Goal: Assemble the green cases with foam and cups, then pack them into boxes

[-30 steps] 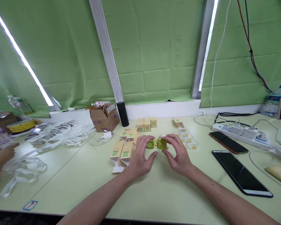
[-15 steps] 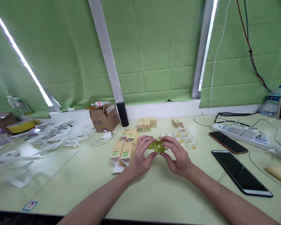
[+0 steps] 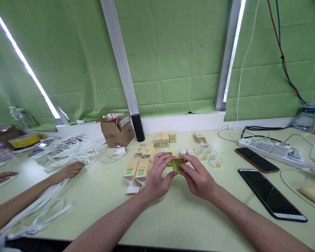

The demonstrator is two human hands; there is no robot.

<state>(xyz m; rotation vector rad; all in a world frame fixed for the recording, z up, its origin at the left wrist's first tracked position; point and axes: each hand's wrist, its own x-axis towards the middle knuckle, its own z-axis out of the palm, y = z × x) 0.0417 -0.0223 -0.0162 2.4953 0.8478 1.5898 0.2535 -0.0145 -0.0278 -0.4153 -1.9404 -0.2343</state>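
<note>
A small olive-green hinged case (image 3: pixel 177 166) is held open above the table. My left hand (image 3: pixel 159 175) grips its left side, thumb at the lower edge and fingers along the top. The fingers of my right hand (image 3: pixel 199 176) are closed at its right side, a fingertip reaching into the hollow and the thumb at the lower rim. What lies under that fingertip is hidden. Just behind my hands stand small white pieces (image 3: pixel 187 152) and several clear plastic cups (image 3: pixel 215 161) with yellow centres. Kraft paper boxes (image 3: pixel 132 171) with green labels lie left of my left hand.
More small boxes (image 3: pixel 165 139) stand at the back, near a black cylinder (image 3: pixel 138 127) and a cardboard carton (image 3: pixel 118 132). Two phones (image 3: pixel 271 194) and a power strip (image 3: pixel 273 150) lie right. At left, another person's hand (image 3: pixel 68 171) rests by white straps (image 3: pixel 70 147).
My right fingertip has moved into the case, covering the pale spot seen inside it before. At left, another person's arms have come into view, and white straps have shifted toward the front edge.
</note>
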